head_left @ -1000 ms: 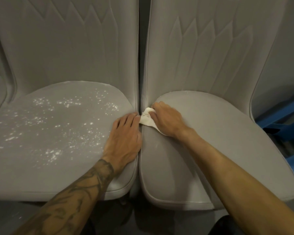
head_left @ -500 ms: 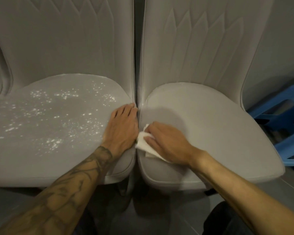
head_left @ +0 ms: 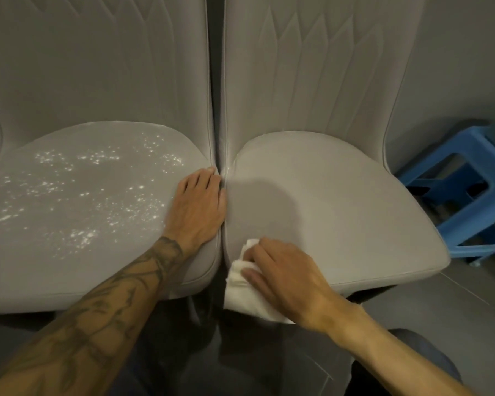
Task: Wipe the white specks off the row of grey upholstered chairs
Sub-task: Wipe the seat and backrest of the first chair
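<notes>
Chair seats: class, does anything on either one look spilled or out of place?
Yes: white specks lie scattered across the left seat; the right seat, where the right hand holds a cloth, shows none.

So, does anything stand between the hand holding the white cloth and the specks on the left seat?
Yes. The left hand rests flat on the left seat at its inner edge, right between the cloth in the right hand and the white specks. The narrow gap between the two seats lies there too.
</notes>
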{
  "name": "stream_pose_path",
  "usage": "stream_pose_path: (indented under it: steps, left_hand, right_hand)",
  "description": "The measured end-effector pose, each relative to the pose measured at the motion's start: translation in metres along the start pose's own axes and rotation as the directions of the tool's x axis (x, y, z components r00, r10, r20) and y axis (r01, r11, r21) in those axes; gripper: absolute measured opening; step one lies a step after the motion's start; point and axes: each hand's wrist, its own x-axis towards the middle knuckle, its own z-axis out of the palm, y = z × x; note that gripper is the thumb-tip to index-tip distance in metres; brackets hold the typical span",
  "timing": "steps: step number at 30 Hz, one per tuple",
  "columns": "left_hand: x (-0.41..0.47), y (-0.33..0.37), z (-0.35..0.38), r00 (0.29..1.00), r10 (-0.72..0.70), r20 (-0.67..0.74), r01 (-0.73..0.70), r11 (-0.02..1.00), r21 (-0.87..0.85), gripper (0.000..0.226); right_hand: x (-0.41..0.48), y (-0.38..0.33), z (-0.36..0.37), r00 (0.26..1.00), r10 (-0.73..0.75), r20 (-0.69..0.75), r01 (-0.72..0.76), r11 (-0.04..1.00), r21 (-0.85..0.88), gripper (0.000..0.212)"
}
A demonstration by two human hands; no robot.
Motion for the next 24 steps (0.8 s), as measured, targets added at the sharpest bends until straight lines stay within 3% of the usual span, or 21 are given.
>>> stream_pose_path:
  steps: [6,10,13,18,24]
  left_hand:
    - [0.000,0.001,0.000,1.000,-0.003,0.018,0.003,1.000,-0.002,0.038]
    - [0.001,0.000,0.003,1.000,-0.004,0.018,0.004,1.000,-0.001,0.040]
    - [0.002,-0.001,0.004,1.000,-0.016,0.025,0.016,1.000,0.005,0.041]
    - [0.001,0.000,0.003,1.000,-0.008,0.012,0.008,1.000,0.020,0.042]
    - [0.000,0.002,0.000,1.000,-0.014,0.007,0.014,0.999,0.038,0.045]
  right_hand:
    - [0.040,-0.026,0.008,0.955,0.254,-0.156,-0.265,0.963,-0.057,0.028]
    - [0.014,-0.046,0.029,0.955,0.202,-0.218,-0.221,0.973,-0.068,0.019]
    - [0.005,-0.047,0.035,0.920,0.282,-0.270,-0.306,0.951,-0.049,0.018]
    - [-0.002,-0.036,0.029,0.924,0.289,-0.251,-0.317,0.945,-0.078,0.023]
    - [-0.050,0.019,0.005,0.728,0.597,-0.338,-0.618,0.784,0.055,0.022]
